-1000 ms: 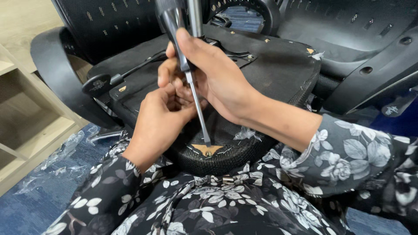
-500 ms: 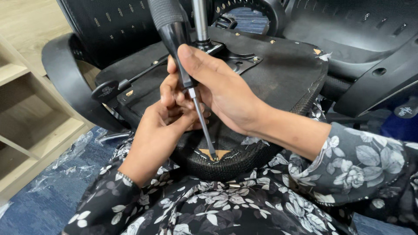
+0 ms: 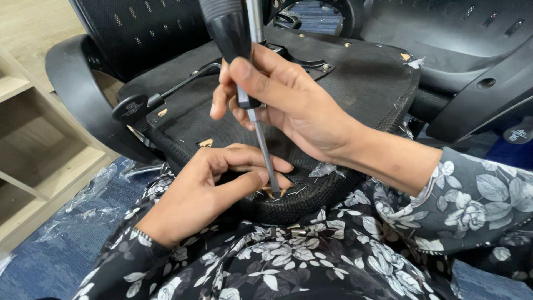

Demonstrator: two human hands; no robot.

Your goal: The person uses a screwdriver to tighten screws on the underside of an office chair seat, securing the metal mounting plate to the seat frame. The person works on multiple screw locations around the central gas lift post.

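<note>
The fingers point(image 3: 261, 83) of the right hand point(image 3: 288, 105) are curled tight around the lower end of a screwdriver point(image 3: 244, 78) with a thick black handle, thumb pressed along the front of the grip. Its slim metal shaft slants down and a little to the right, and the tip meets the edge of an upturned office chair seat point(image 3: 355, 72), at a point where the black fabric is tacked down and small tan patches show through. The left hand point(image 3: 205, 194) rests just beside that tip, its fingers bent and nearly closed, thumb and forefinger pinching at the fabric edge right against the shaft; whether they hold anything more than the cloth cannot be told. The seat lies underside up across the person's lap, its rounded mesh rim point(image 3: 311, 200) nearest the viewer. A black adjustment lever point(image 3: 139, 108) with a flat paddle end sticks out from the underside to the left. Both arms wear sleeves point(image 3: 477, 205) of dark cloth printed with pale flowers. A curved black armrest point(image 3: 78, 94) arcs at the left, and beyond it a light wooden shelf unit point(image 3: 33, 161) stands on blue carpet point(image 3: 61, 261), where crumpled clear plastic wrap point(image 3: 94, 189) lies.
</note>
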